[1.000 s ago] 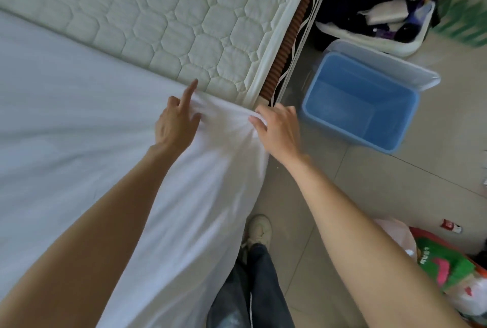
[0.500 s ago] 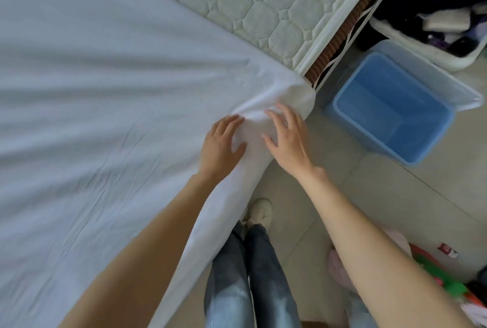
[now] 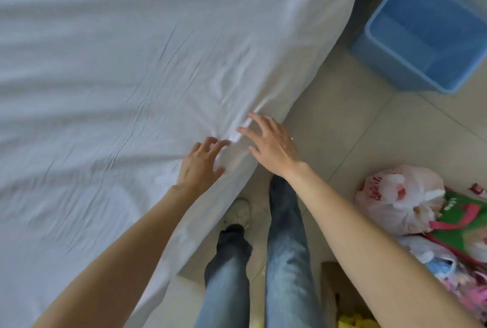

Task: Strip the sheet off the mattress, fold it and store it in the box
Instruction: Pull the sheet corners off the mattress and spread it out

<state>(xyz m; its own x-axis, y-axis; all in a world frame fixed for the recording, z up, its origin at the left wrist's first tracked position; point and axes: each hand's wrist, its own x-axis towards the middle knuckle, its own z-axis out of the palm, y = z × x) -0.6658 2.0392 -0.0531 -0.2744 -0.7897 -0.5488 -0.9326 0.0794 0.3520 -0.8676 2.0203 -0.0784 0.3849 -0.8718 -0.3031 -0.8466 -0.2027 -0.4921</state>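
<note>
A white sheet (image 3: 131,77) lies creased over the mattress and hangs down its right side, covering everything of the bed in view. My left hand (image 3: 200,167) rests on the sheet near the bed's edge, fingers loosely curved, fingertips on a small bunch of creases. Just to its right, my right hand (image 3: 271,143) lies over the edge with straight, spread fingers touching the sheet. An open blue plastic box (image 3: 395,69) stands on the floor at the upper right, nothing visible inside.
I stand on the tiled floor against the bed's side, my jeans and a white shoe (image 3: 239,211) below. A white plastic bag (image 3: 395,196), a green bag (image 3: 469,222) and other clutter lie at the right. A cardboard box (image 3: 329,288) sits bottom right.
Both hands slid back along the bed's edge towards me, off the sheet's far end. The quilted mattress top has left the view; only sheet shows now.
</note>
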